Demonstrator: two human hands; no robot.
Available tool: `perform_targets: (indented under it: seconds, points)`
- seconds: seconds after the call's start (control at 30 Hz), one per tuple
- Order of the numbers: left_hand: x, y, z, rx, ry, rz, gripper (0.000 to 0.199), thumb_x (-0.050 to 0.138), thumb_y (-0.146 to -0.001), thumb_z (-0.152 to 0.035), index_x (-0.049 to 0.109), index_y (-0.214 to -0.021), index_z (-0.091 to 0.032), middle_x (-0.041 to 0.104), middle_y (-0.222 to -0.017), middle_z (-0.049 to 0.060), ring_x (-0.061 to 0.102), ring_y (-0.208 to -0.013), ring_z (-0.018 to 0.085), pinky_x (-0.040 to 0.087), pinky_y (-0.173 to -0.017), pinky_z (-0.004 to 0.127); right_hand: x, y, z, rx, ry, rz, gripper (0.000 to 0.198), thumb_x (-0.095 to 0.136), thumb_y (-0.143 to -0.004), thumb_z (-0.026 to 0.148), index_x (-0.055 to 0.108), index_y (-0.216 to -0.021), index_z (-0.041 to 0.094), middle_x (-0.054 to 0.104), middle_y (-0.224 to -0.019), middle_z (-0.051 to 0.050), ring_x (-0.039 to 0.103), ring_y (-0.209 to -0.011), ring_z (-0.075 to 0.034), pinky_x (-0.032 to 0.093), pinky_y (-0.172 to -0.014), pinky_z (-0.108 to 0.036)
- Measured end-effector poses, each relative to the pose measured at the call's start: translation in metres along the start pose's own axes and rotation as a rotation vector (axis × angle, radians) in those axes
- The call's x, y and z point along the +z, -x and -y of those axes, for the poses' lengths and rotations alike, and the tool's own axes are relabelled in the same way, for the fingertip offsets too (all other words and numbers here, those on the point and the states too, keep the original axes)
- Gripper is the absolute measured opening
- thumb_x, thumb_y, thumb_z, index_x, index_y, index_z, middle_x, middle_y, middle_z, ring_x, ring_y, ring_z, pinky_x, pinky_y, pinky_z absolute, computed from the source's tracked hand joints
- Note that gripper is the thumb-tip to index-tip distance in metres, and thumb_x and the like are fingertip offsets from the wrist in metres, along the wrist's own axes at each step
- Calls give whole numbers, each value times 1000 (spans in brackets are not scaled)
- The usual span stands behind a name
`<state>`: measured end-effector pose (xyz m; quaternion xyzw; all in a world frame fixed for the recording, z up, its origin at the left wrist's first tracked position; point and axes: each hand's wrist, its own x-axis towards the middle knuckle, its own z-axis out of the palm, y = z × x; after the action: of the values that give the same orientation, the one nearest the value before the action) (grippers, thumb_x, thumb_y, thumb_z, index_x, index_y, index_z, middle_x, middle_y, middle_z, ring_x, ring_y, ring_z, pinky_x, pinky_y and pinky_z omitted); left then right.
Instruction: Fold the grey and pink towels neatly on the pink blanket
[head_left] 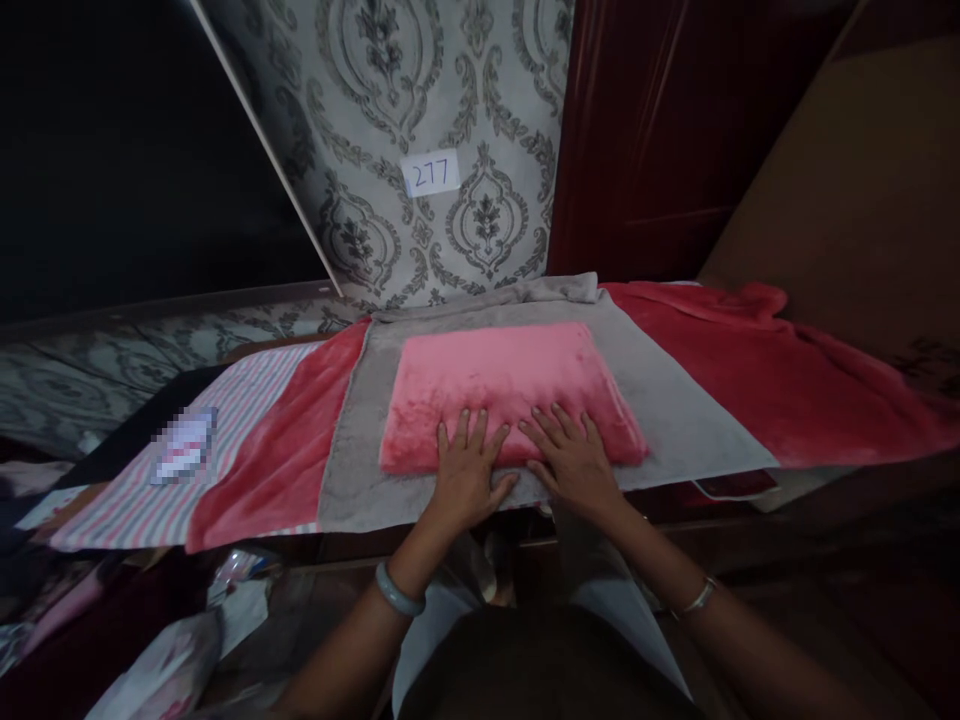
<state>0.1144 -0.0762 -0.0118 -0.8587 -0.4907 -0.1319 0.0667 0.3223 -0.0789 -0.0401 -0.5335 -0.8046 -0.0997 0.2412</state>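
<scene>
A folded pink plush blanket (495, 370) lies as a flat rectangular bundle on a grey cloth (690, 400). My left hand (466, 465) rests palm down on its near edge, fingers spread. Beside it, my right hand (574, 455) also lies flat on the near edge, with the fingers apart. Neither hand grips anything; both press on or touch the fuzzy surface. The grey cloth is spread over red fabric (750, 385), which shows on both sides.
A striped cloth (247, 400) covers the left end, with a small blurred packet (184, 447) on it. Behind stand a patterned wall with a paper marked 277 (431, 173), a dark screen (135, 150) and a dark red door panel (660, 130). Plastic bags (161, 670) lie lower left.
</scene>
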Motion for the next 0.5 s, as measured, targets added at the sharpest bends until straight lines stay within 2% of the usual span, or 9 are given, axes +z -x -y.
perform_targets:
  seconds: [0.1,0.17,0.23,0.3,0.4,0.47,0.5]
  points:
    - [-4,-1,1,-4,29,-14,71,62,-89,-51,40,-153,-29,29,-164,13,21,-151,40,17,-115,73,-4,-1,4,7,-18,-6,53,51,-97,36,48,-149,28,41,-157,-6,31,-147,-33,20,-116,-63]
    - [-10,-2,9,12,93,1,68,63,-89,-47,43,-151,-29,34,-162,12,25,-150,40,20,-115,72,-10,-2,2,15,-61,-4,49,50,-96,35,52,-145,29,46,-155,-7,36,-144,-32,25,-115,-61]
    - [-20,-2,24,29,207,2,58,58,-92,-45,50,-146,-28,45,-156,11,35,-147,35,27,-116,66,-19,-1,-9,47,-122,-35,43,47,-97,33,60,-137,27,55,-147,-8,44,-139,-29,31,-114,-58]
    - [-28,0,48,-5,331,-77,47,51,-95,-45,59,-137,-25,55,-148,10,45,-141,30,33,-117,57,-28,3,-27,117,-167,-117,39,45,-97,33,67,-128,24,61,-139,-10,52,-132,-27,36,-112,-53]
    - [-34,6,89,-216,467,-321,46,55,-90,-48,67,-125,-21,62,-138,12,51,-135,30,34,-118,52,-37,11,-62,283,-200,-251,42,44,-96,37,68,-127,19,63,-135,-14,56,-127,-28,41,-110,-51]
    - [-34,11,111,-427,616,-403,48,63,-82,-50,69,-119,-21,65,-133,11,55,-130,32,36,-117,50,-37,15,-82,419,-274,-273,50,43,-96,44,64,-132,17,64,-134,-16,59,-123,-29,46,-106,-49]
    - [-33,14,118,-527,721,-406,49,66,-79,-50,69,-118,-21,67,-131,11,56,-129,32,37,-116,48,-35,16,-89,484,-329,-261,53,42,-95,47,62,-133,16,65,-132,-15,61,-120,-29,49,-103,-48]
